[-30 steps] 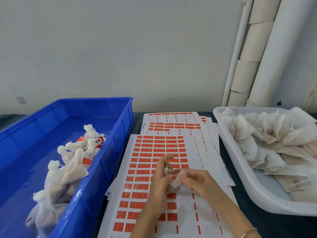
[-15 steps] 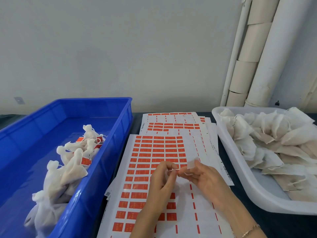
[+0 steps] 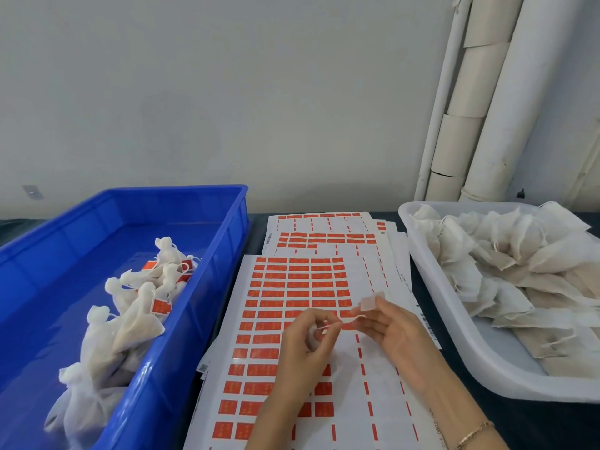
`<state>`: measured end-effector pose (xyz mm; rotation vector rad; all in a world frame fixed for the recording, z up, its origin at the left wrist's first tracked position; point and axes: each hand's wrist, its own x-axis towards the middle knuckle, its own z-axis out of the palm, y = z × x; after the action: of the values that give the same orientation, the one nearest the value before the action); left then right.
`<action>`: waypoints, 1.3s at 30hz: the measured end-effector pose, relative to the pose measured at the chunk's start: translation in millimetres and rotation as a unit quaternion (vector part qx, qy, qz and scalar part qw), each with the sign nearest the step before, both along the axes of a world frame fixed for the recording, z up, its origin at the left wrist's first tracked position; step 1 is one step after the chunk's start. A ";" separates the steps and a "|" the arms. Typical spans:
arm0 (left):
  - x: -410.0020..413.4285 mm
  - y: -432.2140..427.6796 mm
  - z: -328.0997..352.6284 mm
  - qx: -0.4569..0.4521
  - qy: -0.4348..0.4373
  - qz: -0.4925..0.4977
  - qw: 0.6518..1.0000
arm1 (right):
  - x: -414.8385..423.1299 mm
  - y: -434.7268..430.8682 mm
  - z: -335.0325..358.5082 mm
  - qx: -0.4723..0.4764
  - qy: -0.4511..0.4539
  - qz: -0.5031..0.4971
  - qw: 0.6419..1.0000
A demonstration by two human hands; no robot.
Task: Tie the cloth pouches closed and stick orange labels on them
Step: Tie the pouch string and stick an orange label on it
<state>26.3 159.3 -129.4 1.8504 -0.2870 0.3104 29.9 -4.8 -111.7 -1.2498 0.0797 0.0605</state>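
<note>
My left hand point(image 3: 303, 341) curls round a small white cloth pouch point(image 3: 312, 336), mostly hidden in the palm, above the label sheet point(image 3: 292, 300). A thin white drawstring point(image 3: 344, 320) runs taut from the pouch to my right hand point(image 3: 394, 332), which pinches its far end. A pale label point(image 3: 368, 302), seen from its back, sits at the right fingertips. The sheet carries rows of orange labels, with peeled gaps on its right side.
A blue bin point(image 3: 207, 287) on the left holds several tied pouches with orange labels point(image 3: 130, 306). A white bin point(image 3: 431, 280) on the right is piled with untied pouches point(image 3: 519, 271). More label sheets point(image 3: 324, 235) lie behind. Pipes point(image 3: 480, 102) stand at the back right.
My hands have drawn apart, the right moving rightward, so the drawstring now stretches taut between them. The pale label rode with the right hand's fingertips.
</note>
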 end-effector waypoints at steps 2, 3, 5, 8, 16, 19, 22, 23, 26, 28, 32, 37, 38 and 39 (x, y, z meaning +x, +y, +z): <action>-0.3 -0.1 -0.2 0.000 0.001 -0.014 1.000 | 0.3 -1.8 0.1 -0.006 -0.004 -0.045 0.999; -0.3 -0.1 -0.4 0.001 0.001 -0.022 1.000 | 0.1 -2.6 -0.2 -0.004 -0.005 -0.066 0.998; 0.2 -0.1 -1.6 0.008 0.005 -0.036 0.999 | -0.4 -4.3 -1.7 -0.001 -0.001 -0.100 0.995; 0.2 -0.2 -1.6 0.026 0.001 -0.054 0.998 | -1.0 -4.9 -3.3 -0.029 0.000 -0.126 0.992; 0.3 0.0 -2.6 0.045 -0.021 -0.084 0.995 | -4.2 2.1 -6.5 -0.200 -0.049 -0.101 0.973; 0.2 -0.6 -2.7 0.040 -0.024 -0.080 0.996 | -5.3 2.0 -6.9 -0.221 -0.053 -0.069 0.971; 0.6 -1.0 -2.6 0.039 -0.022 -0.073 0.996 | -4.6 2.1 -6.9 -0.235 -0.045 -0.046 0.970; 0.7 -1.0 -2.8 0.038 -0.023 -0.072 0.996 | -4.2 2.2 -7.0 -0.238 -0.043 -0.041 0.969; 0.6 -0.9 -3.0 0.042 -0.020 -0.068 0.997 | -3.8 0.9 -8.2 -0.237 -0.041 -0.032 0.970; 0.5 -0.9 -2.9 0.045 -0.015 -0.063 0.997 | -4.1 0.0 -8.4 -0.236 -0.037 -0.028 0.971; 0.4 -1.0 -2.6 0.047 -0.006 -0.055 0.997 | -3.7 -1.7 -8.5 -0.239 -0.031 -0.019 0.970; 0.6 -0.5 -2.6 0.043 -0.002 -0.047 0.998 | -4.1 -2.7 -8.5 -0.240 -0.027 -0.011 0.970; 0.5 -0.4 -2.7 0.043 -0.001 -0.046 0.998 | -4.3 -3.0 -8.6 -0.240 -0.026 -0.009 0.970; 0.5 -0.4 -2.8 0.042 0.001 -0.044 0.998 | -4.3 -3.2 -8.6 -0.240 -0.025 -0.007 0.970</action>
<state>26.8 158.9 -132.2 1.9139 -0.3836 0.2383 25.6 -8.0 -120.2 -1.7337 0.0607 -0.0053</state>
